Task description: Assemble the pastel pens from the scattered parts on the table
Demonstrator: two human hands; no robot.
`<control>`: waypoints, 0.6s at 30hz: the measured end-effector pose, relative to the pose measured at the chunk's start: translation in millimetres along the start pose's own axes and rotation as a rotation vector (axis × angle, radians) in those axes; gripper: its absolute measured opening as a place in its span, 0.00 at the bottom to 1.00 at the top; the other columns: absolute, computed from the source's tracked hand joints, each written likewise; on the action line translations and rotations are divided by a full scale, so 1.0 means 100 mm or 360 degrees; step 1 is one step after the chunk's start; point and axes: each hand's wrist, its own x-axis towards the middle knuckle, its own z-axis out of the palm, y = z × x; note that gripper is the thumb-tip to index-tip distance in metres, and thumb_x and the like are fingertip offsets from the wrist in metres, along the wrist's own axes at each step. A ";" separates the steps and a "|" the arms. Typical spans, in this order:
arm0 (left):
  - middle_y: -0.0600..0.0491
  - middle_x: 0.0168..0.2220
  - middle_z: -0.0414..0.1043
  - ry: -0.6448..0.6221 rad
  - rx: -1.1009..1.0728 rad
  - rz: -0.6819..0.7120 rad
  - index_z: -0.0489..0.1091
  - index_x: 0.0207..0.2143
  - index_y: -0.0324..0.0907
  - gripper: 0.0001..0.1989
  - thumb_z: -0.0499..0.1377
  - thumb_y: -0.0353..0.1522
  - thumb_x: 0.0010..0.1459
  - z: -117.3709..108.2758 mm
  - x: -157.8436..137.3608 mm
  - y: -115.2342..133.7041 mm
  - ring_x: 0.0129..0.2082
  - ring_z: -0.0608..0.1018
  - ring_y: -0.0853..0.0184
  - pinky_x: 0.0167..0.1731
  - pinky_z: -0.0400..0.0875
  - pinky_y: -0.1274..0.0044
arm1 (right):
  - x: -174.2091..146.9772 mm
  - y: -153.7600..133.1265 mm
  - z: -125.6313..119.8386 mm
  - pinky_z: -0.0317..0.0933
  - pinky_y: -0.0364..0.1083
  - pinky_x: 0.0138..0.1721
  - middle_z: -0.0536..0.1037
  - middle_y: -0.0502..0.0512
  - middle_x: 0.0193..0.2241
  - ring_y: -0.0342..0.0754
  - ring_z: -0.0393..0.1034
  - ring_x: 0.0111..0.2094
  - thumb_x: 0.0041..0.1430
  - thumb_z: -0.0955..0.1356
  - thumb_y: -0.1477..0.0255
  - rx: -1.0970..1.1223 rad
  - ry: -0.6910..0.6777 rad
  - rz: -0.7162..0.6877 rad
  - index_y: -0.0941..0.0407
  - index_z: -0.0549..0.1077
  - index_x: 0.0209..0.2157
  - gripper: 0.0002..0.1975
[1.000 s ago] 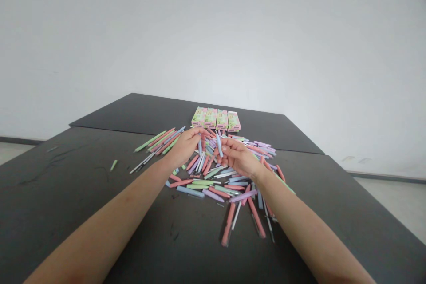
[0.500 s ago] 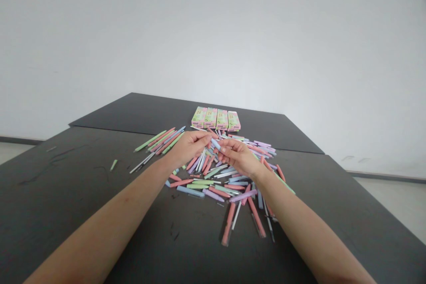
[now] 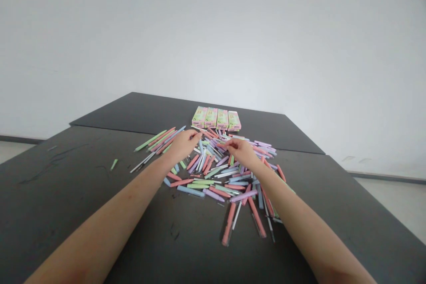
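Over the left of a loose pile of pastel pen parts (image 3: 213, 182), my left hand (image 3: 183, 145) has its thumb and fingers pressed together. A blue pen part (image 3: 201, 147) shows just below those fingertips; whether they grip it I cannot tell. My right hand (image 3: 242, 151) is closed in a pinch at the pile's far side, its fingertips at the end of a red pen part (image 3: 221, 145). Red, green, blue and purple barrels, caps and thin white refills (image 3: 236, 215) lie around and beneath both hands.
Several pink-and-green boxes (image 3: 217, 118) stand in a row behind the pile. Left of it lies a group of longer pens (image 3: 155, 141). A single green pen part (image 3: 113, 164) sits apart on the black table (image 3: 83, 186). A pale wall (image 3: 213, 35) rises behind.
My hands were together on a blue pen part and have moved apart. The left has drawn slightly left; the right now reaches down to a red pen part in the pile.
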 end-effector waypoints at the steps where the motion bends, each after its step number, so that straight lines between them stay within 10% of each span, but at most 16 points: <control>1: 0.55 0.17 0.65 -0.0021 0.0107 0.0000 0.68 0.21 0.42 0.17 0.53 0.41 0.57 0.01 0.01 -0.03 0.20 0.67 0.67 0.22 0.56 0.77 | 0.00 0.00 0.02 0.59 0.42 0.25 0.77 0.50 0.24 0.43 0.68 0.22 0.53 0.65 0.74 -0.0178 -0.0045 -0.0041 0.57 0.76 0.32 0.08; 8: 0.51 0.22 0.72 -0.0148 0.0535 0.0026 0.71 0.22 0.41 0.15 0.54 0.39 0.56 0.13 0.02 -0.30 0.24 0.71 0.65 0.25 0.56 0.76 | 0.02 -0.13 0.28 0.61 0.45 0.41 0.80 0.60 0.38 0.51 0.73 0.41 0.57 0.64 0.73 -0.1161 -0.0289 -0.0265 0.57 0.78 0.35 0.11; 18: 0.43 0.34 0.79 -0.0305 0.0674 0.0033 0.77 0.30 0.40 0.13 0.55 0.37 0.57 0.26 0.02 -0.44 0.37 0.78 0.57 0.37 0.66 0.73 | 0.08 -0.11 0.37 0.62 0.49 0.35 0.79 0.66 0.36 0.57 0.74 0.38 0.54 0.64 0.71 -0.1334 -0.0237 -0.0154 0.60 0.76 0.35 0.11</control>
